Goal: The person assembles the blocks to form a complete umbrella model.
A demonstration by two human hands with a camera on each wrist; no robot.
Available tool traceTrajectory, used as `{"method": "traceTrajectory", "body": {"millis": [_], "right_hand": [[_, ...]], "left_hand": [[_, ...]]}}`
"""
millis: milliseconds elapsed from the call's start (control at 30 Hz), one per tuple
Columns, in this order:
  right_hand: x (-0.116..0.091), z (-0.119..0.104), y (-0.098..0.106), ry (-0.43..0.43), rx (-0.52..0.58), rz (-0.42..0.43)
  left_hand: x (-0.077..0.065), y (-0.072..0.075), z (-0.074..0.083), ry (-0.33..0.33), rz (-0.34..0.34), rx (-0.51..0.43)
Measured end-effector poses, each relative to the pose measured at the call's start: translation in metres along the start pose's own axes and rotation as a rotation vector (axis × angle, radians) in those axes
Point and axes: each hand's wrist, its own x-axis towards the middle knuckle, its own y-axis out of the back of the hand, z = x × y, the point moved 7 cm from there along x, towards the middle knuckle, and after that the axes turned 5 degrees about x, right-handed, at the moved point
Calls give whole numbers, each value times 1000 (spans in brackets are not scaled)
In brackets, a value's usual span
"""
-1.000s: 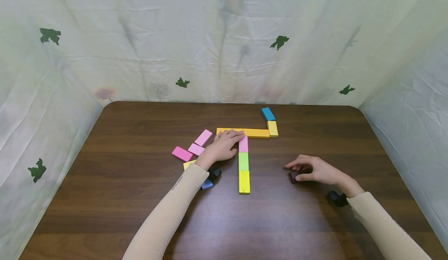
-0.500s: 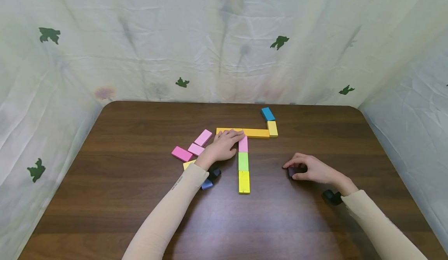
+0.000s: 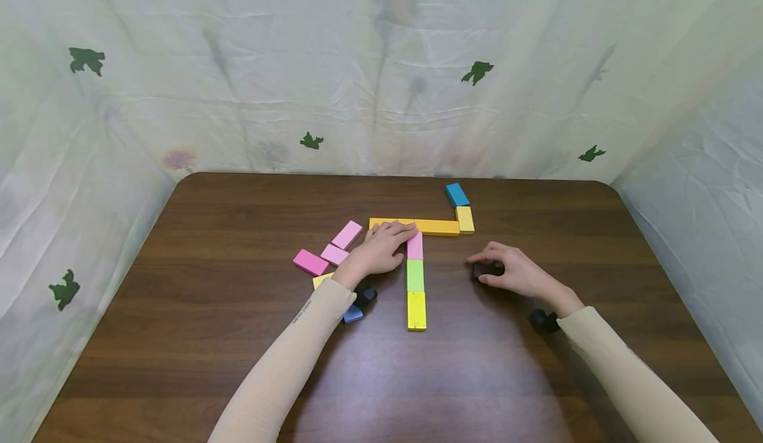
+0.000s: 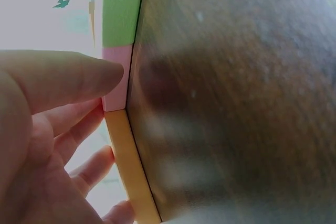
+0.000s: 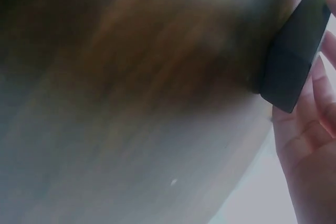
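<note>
My left hand lies over the left orange block, fingers spread with fingertips on the row. In the left wrist view its thumb is beside the pink block, close to where that meets the orange block. My right hand pinches a small dark block between thumb and fingers, close over the table to the right of the pink block. The right wrist view shows this dark block at the fingers, seen from one side.
Below the pink block run a green block and a yellow block. A right orange block leads to a pale yellow block and a blue block. Several loose blocks, one hot pink, lie near the left forearm.
My right hand has moved left and farther up the table with the dark block, nearer the row. My left hand has stayed in place over the orange block.
</note>
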Motion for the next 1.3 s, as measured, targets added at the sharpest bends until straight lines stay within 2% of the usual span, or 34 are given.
{"method": "traceTrajectory", "body": {"millis": [400,900,1300], "right_hand": [[5,2,2,-6,-26,22],[-19,7,11,-16,-45,44],[-13,12,14,-42,-4,72]], "left_hand": [[1,-1,-1,-3,0,0],[0,-1,-2,1,5,-10],[1,-2,-2,9,-17,-15]]}}
